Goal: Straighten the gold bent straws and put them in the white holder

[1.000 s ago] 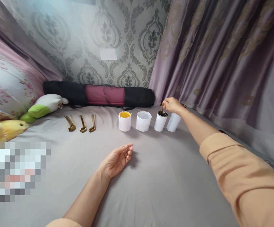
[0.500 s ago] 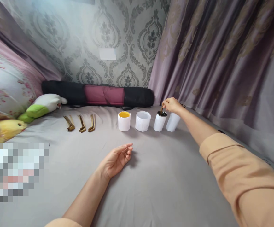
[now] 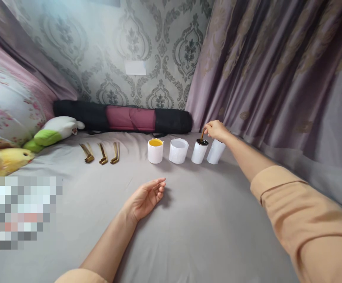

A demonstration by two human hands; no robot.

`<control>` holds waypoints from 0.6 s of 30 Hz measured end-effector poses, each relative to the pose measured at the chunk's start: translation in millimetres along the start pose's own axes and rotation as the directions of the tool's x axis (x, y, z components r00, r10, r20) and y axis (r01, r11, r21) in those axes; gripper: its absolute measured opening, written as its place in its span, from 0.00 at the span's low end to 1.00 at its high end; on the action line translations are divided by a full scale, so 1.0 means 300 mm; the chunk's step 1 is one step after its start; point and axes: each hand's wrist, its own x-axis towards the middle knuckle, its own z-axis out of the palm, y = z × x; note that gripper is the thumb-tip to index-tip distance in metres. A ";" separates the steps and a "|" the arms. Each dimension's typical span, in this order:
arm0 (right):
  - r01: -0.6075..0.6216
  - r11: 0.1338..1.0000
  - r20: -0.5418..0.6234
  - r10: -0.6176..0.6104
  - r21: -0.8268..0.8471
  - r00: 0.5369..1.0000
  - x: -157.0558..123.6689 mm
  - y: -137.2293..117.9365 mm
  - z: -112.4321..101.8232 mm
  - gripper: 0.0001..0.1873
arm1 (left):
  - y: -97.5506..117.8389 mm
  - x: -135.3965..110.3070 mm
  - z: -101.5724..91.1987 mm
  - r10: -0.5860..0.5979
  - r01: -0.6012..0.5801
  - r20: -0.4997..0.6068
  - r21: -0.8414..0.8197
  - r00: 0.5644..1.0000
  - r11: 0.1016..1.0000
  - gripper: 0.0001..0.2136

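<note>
Four white-wrapped cups stand in a row on the grey sheet point(image 3: 188, 220). The leftmost cup point(image 3: 155, 153) has a yellow inside, and the wider cup point(image 3: 178, 152) beside it looks pale inside. My right hand point(image 3: 216, 129) pinches the top of a thin brown-gold stick point(image 3: 202, 134) over the narrow dark-mouthed cup point(image 3: 199, 152); its lower end is inside the mouth. Behind my right wrist, the fourth cup point(image 3: 215, 152) is partly hidden. My left hand point(image 3: 148, 198) rests on its side on the sheet in front of the cups, fingers loosely curled apart, holding nothing.
Three small bundles of bent gold-coloured strips point(image 3: 102, 154) lie to the left. A long black and maroon bag point(image 3: 131, 118) runs along the wall. Plush toys point(image 3: 14, 160) and a blurred-out object point(image 3: 23, 212) sit at the left; a curtain point(image 3: 262, 86) hangs at the right.
My right hand has shifted very slightly to the right and up, still pinching the stick in the cup's mouth. My left hand and the cups have stayed put.
</note>
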 end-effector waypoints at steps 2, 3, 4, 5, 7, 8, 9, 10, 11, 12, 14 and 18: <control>-0.003 1.000 -0.007 0.003 0.005 1.000 -0.003 0.000 -0.008 0.14 | -0.001 -0.001 -0.001 0.001 -0.001 -0.001 -0.002 1.000 1.000 0.11; -0.002 1.000 -0.010 0.002 0.008 1.000 -0.005 0.000 -0.011 0.14 | -0.001 -0.001 -0.001 0.002 -0.002 0.000 -0.002 1.000 1.000 0.11; 0.002 1.000 -0.015 -0.002 0.010 1.000 -0.006 0.000 -0.014 0.14 | -0.001 -0.002 -0.001 0.003 -0.003 0.002 -0.001 1.000 1.000 0.11; 0.008 1.000 -0.023 -0.008 0.012 1.000 -0.008 0.000 -0.017 0.14 | -0.001 -0.002 0.000 0.004 -0.004 0.003 0.000 1.000 1.000 0.11; 0.021 1.000 -0.037 -0.020 0.010 0.999 -0.010 0.000 -0.023 0.14 | -0.001 -0.003 0.001 0.006 -0.006 0.009 0.003 1.000 1.000 0.11; 0.027 1.000 -0.045 -0.027 0.007 0.999 -0.012 -0.001 -0.025 0.14 | 0.000 -0.004 0.003 0.007 -0.007 0.012 0.005 1.000 1.000 0.11; 0.036 0.999 -0.053 -0.036 0.005 0.998 -0.014 -0.002 -0.028 0.14 | 0.000 -0.005 0.004 0.010 -0.010 0.013 0.007 1.000 1.000 0.11; 0.046 0.999 -0.058 -0.045 0.002 0.997 -0.015 -0.004 -0.030 0.14 | 0.000 -0.007 0.006 0.012 -0.012 0.012 0.008 1.000 1.000 0.11; 0.054 0.999 -0.064 -0.054 0.001 0.997 -0.017 -0.006 -0.033 0.14 | 0.001 -0.008 0.008 0.013 -0.013 0.008 0.008 1.000 1.000 0.10; 0.063 0.998 -0.067 -0.063 0.001 0.996 -0.019 -0.009 -0.035 0.13 | 0.001 -0.009 0.011 0.011 -0.011 0.001 0.008 1.000 1.000 0.10; 0.078 0.997 -0.073 -0.078 0.005 0.994 -0.024 -0.013 -0.038 0.13 | 0.001 -0.010 0.014 0.008 -0.007 -0.019 0.006 1.000 1.000 0.10; 0.094 0.994 -0.086 -0.088 0.063 0.992 -0.032 -0.019 -0.038 0.13 | 0.001 -0.008 0.017 0.006 -0.006 -0.038 -0.004 0.999 1.000 0.09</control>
